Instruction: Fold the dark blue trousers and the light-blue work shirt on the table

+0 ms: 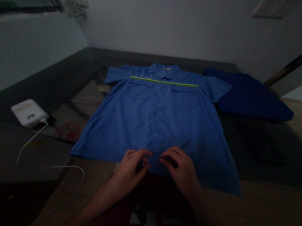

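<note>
Shirt (pixel 139 126) of creased blue cloth lies flat under curved hands (pixel 131 166) (pixel 182 168), left fingertips parted, right grip unclear.

No text we can read: pale chest lettering (pixel 145 76) on the blue shirt (pixel 137 122) too blurred, collar label (pixel 167 69) too small, red mark (pixel 68 131) left on the bench (pixel 73 63) illegible.

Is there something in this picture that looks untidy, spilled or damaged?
Nothing looks spilled or damaged, though the light is dim. The white cable seems untidy: it loops loosely past the table edge. The blue shirt also appears to overhang at lower right.
</note>
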A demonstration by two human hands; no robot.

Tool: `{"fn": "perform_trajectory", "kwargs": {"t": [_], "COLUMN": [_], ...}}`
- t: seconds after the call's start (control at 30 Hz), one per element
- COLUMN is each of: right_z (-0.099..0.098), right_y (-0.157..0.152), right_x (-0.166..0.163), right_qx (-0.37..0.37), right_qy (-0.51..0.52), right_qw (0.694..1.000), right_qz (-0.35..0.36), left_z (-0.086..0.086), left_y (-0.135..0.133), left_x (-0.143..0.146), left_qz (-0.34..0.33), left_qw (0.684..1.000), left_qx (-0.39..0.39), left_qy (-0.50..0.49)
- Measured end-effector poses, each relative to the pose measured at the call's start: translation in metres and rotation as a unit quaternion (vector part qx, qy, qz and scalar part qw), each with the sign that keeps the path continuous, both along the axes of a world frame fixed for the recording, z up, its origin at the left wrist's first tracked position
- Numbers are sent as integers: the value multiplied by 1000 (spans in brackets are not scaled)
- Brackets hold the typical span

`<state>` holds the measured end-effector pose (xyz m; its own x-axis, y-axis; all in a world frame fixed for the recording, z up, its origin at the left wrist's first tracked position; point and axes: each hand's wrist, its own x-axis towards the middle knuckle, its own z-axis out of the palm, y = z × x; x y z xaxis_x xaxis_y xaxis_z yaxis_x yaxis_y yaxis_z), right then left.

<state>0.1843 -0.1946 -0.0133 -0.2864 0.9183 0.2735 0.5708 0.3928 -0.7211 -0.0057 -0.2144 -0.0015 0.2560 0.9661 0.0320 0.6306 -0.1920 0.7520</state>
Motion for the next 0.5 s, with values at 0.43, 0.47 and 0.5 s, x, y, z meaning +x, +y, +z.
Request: {"fn": "perform_trajectory", "kwargs": {"t": [0.43, 0.47, 0.5], "right_z": [26, 26, 25], "right_y": [-11, -16, -21], "right_x": [99, 122, 143], "right_qx": [58, 67, 49], "right_qy": [-61, -91, -131], "right_qw": [978, 964, 950], "right_qz": [-190, -240, -279], "left_z": [32, 37, 41], "left_y": [2, 2, 1], "left_x": [-96, -112, -126], "left_qz": [190, 223, 249], "left_qw": [969, 951, 928], "left_qx": [26, 34, 38], "left_qy": [154, 213, 276]}}
